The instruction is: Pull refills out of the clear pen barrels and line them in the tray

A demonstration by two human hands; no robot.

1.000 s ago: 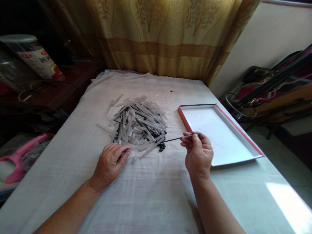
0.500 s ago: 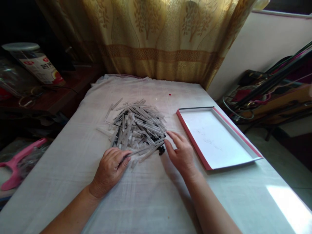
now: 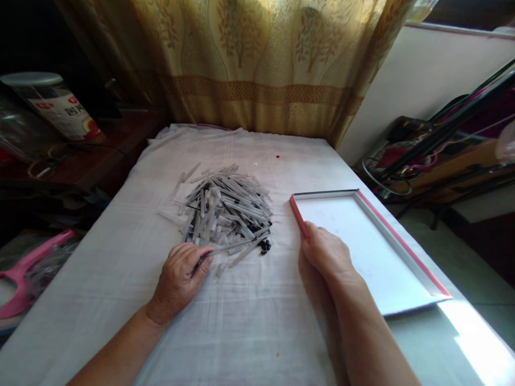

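The person's left hand [image 3: 177, 281] pinches a slim, translucent plastic tube [image 3: 231, 247] between thumb and fingers, its far end reaching into the near edge of a loose, spiky heap of similar clear and black-tipped tubes [image 3: 229, 199] on a soft, creased white tablecloth [image 3: 241, 332]. The right hand [image 3: 326, 251] is closed over the left wall of a shallow, rectangular cardboard-looking tray [image 3: 406, 252], smooth white inside, red-edged. Between them I see small, rounded black caps [image 3: 265, 246] clustered beside the heap, with a shiny gold, tree-patterned curtain [image 3: 265, 96] hanging beyond.
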